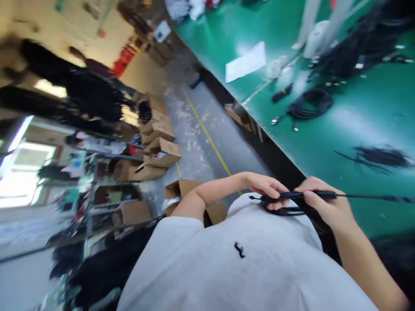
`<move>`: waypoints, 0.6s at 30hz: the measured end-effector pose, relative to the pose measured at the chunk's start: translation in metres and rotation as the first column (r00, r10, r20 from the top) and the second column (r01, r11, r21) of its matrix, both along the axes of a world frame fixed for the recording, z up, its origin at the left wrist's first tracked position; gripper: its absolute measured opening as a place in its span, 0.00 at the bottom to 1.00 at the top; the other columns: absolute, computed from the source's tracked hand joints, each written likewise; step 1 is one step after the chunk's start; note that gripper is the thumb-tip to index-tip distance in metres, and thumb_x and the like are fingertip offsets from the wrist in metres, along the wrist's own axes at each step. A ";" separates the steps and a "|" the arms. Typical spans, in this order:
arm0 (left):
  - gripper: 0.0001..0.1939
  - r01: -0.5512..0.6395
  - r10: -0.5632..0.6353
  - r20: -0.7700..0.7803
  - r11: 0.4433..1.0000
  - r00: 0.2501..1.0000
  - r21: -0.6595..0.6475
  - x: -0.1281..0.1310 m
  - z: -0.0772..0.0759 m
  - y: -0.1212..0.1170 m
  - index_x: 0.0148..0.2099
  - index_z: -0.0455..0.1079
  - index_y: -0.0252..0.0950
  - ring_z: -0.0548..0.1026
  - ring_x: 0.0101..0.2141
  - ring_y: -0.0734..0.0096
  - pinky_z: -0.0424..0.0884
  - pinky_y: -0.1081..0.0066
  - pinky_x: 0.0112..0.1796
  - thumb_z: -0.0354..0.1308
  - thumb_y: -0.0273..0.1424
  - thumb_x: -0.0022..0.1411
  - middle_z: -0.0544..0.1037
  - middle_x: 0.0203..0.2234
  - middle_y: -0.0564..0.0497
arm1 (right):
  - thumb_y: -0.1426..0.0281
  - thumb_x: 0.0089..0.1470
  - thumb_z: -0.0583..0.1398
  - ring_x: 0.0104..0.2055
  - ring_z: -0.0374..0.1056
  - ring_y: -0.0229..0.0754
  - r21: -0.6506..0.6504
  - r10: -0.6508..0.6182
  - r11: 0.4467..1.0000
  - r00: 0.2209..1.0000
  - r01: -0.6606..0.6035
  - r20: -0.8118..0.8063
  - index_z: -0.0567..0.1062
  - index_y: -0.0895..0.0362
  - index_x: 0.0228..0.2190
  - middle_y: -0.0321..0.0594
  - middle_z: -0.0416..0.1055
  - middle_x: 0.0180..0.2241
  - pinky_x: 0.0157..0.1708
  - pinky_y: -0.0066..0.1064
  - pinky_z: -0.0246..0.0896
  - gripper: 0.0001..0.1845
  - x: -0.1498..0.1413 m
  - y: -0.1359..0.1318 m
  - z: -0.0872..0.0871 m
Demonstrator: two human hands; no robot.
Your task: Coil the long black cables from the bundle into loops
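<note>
My left hand [270, 189] is closed around a looped bundle of black cable [285, 211] just in front of my white shirt. Close beside it, my right hand [329, 205] grips a thicker black part of the same cable between thumb and fingers. From there a thin stretch of the cable runs off to the right, over the green table. On that table lies a coiled black cable [310, 103] with light metal-looking plugs at its ends. Nearer to me is a small pile of thin black strips [384, 156], perhaps ties; their kind is unclear.
The green table [350, 129] takes up the right side. A large heap of black cables [353, 56], a white sheet [245, 61] and a white roll [316, 39] are on it. Open cardboard boxes [162, 152] and loaded shelves line the aisle at left.
</note>
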State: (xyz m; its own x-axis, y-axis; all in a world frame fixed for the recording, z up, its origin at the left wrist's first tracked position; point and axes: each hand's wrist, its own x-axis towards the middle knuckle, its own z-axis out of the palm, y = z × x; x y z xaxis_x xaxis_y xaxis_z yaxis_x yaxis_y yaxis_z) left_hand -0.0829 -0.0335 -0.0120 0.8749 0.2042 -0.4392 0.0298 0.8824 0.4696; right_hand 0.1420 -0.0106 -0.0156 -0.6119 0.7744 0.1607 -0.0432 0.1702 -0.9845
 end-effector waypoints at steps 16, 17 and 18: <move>0.20 -0.657 0.674 -0.325 0.732 0.663 0.180 0.000 0.031 -0.011 0.36 0.64 0.34 0.61 0.17 0.84 0.60 0.79 0.21 0.69 0.42 0.54 0.62 0.18 0.61 | 0.67 0.59 0.56 0.36 0.70 0.40 -0.125 -0.164 0.895 0.578 0.427 0.800 0.78 0.58 0.34 0.42 0.75 0.33 0.42 0.30 0.62 0.12 0.069 0.027 -0.112; 0.20 -0.668 0.691 -0.353 0.715 0.631 0.205 0.002 0.032 -0.011 0.36 0.64 0.34 0.61 0.17 0.84 0.59 0.80 0.21 0.69 0.42 0.54 0.62 0.18 0.60 | 0.69 0.59 0.54 0.37 0.69 0.41 -0.070 -0.202 0.883 0.511 0.464 0.836 0.78 0.59 0.34 0.43 0.75 0.34 0.42 0.31 0.61 0.12 0.084 0.047 -0.122; 0.20 -0.676 0.699 -0.384 0.704 0.604 0.218 0.004 0.033 -0.012 0.36 0.64 0.34 0.59 0.16 0.85 0.58 0.80 0.20 0.69 0.42 0.54 0.62 0.17 0.61 | 0.70 0.59 0.53 0.40 0.69 0.43 -0.015 -0.246 0.871 0.463 0.491 0.852 0.77 0.60 0.36 0.46 0.75 0.36 0.43 0.32 0.60 0.13 0.097 0.067 -0.131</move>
State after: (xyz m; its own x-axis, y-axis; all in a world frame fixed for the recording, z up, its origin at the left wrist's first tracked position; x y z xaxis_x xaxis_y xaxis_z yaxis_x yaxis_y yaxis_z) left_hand -0.0788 -0.0450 0.0208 0.2042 0.6988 -0.6855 -0.3800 0.7020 0.6024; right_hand 0.2392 0.0568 -0.1467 -0.0216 0.8935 -0.4486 0.7902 -0.2596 -0.5552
